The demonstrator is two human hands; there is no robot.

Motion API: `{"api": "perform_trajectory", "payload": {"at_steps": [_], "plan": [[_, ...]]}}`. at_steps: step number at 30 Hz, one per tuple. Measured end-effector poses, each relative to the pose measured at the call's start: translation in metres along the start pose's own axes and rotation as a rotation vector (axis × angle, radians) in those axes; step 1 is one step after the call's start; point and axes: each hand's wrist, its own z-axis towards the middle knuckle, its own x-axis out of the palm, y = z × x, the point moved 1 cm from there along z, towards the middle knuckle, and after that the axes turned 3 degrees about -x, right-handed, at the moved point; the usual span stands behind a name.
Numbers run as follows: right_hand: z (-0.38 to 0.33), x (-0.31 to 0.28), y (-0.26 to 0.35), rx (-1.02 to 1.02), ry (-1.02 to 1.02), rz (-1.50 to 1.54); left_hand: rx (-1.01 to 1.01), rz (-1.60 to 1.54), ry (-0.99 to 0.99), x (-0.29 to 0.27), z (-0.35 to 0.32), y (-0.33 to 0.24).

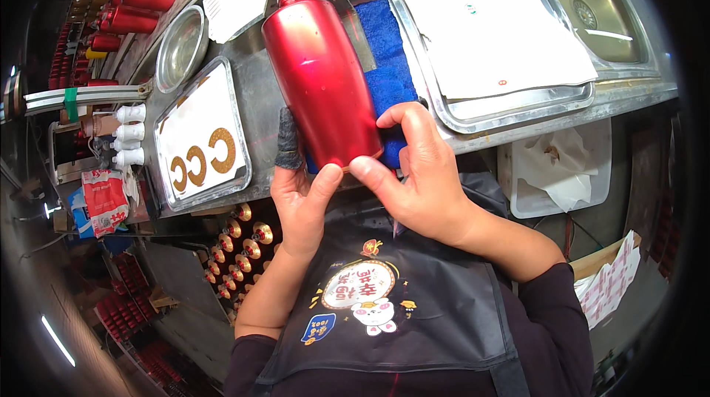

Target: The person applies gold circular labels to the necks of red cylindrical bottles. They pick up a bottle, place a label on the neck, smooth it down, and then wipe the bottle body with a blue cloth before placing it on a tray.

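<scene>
Head view showed a glossy red bottle lying on its side at the centre of a steel worktop, its silver neck pointing toward twelve o'clock and its base toward six. It rested over a blue cloth, probably there to cushion the finish and stop it rolling. The left hand cupped the base from seven o'clock, thumb pressed against the bottom rim; one finger wore a dark grey cot, likely to keep prints off the lacquer. The right hand gripped the base from four o'clock, fingers curled round the lower flank and thumb at the rim, so both hands were closed on the bottle and steadied it.

At nine o'clock a steel tray held a white sheet with three gold rings, set within easy reach of the left hand. Beyond it, at eleven o'clock, sat a round steel bowl and more red bottles. White caps were lined up at the far left. A second tray lined with white paper lay at one o'clock, beside a sink.
</scene>
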Motion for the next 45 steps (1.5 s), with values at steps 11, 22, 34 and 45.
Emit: {"api": "perform_trajectory", "payload": {"at_steps": [11, 22, 34, 45], "plan": [[0.001, 0.010, -0.007, -0.086, -0.070, -0.042, 0.411, 0.821, -0.063, -0.016, -0.028, 0.020], [-0.001, 0.009, -0.015, -0.086, -0.062, 0.038, 0.704, 1.214, -0.070, -0.004, -0.027, 0.003], [0.000, 0.009, -0.024, 0.008, 0.002, 0.234, 0.931, 1.499, 0.124, 0.005, -0.001, -0.043], [-0.022, -0.001, -0.023, -0.305, -0.115, 0.043, 1.176, 1.322, 0.114, 0.017, 0.006, -0.046]]}}
